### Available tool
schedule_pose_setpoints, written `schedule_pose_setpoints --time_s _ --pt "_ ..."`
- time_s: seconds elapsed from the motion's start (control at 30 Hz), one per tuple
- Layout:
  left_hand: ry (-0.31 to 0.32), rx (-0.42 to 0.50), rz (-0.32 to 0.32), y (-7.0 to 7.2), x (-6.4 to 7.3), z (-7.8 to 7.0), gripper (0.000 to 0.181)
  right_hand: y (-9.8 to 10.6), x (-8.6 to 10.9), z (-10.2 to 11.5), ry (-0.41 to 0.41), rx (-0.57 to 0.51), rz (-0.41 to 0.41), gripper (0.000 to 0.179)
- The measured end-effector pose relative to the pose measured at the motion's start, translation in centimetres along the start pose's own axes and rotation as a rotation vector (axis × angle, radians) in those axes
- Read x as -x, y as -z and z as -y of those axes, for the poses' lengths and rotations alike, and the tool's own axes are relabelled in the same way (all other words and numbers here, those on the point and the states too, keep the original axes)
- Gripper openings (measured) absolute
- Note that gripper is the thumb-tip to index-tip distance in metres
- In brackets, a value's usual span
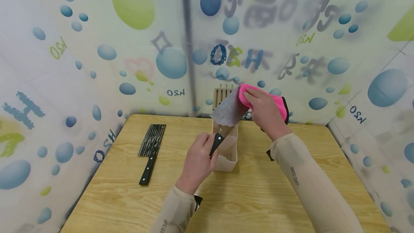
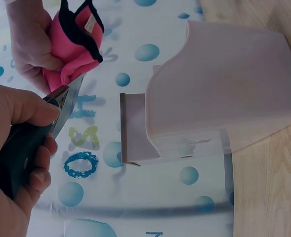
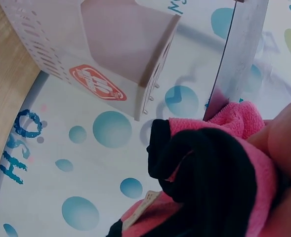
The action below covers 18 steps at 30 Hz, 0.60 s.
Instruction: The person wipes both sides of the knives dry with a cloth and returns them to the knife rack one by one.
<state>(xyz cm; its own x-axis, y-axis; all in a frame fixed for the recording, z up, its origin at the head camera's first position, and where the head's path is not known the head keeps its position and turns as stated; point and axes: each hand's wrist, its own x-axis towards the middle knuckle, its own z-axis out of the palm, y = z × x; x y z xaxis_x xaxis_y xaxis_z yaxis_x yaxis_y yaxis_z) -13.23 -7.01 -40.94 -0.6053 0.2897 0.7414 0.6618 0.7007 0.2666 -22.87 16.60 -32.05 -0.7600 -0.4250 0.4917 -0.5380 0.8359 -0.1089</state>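
Observation:
My left hand (image 1: 198, 161) grips the black handle (image 2: 12, 158) of a broad-bladed kitchen knife, its grey blade (image 1: 229, 109) slanting up and to the right. My right hand (image 1: 263, 109) holds a pink cloth (image 1: 279, 103) with black edging, pinched over the blade's far end. In the right wrist view the cloth (image 3: 244, 121) meets the lower end of the blade (image 3: 239, 54). Below and behind the knife stands a beige plastic knife holder (image 1: 224, 164), partly hidden by the blade and left hand.
A cleaver (image 1: 151, 143) with a black-streaked blade and black handle lies on the wooden table (image 1: 110, 190) to the left. A patterned curtain (image 1: 145, 64) with blue and green bubbles hangs behind the table and along both sides.

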Motion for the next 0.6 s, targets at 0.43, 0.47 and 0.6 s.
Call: schedule_pose_setpoints --time_s 0.43,0.47,0.6 --pt "0.006 -0.008 0.017 0.0 0.1 0.1 0.029 -0.5 0.1 1.6 0.058 0.015 0.005 0.053" --pt "0.007 -0.009 0.016 0.0 0.1 0.1 0.029 -0.5 0.1 1.7 0.064 0.016 0.009 0.053" --pt "0.012 -0.011 0.016 0.0 0.1 0.2 0.03 -0.5 0.3 2.3 0.076 0.014 0.029 0.055"
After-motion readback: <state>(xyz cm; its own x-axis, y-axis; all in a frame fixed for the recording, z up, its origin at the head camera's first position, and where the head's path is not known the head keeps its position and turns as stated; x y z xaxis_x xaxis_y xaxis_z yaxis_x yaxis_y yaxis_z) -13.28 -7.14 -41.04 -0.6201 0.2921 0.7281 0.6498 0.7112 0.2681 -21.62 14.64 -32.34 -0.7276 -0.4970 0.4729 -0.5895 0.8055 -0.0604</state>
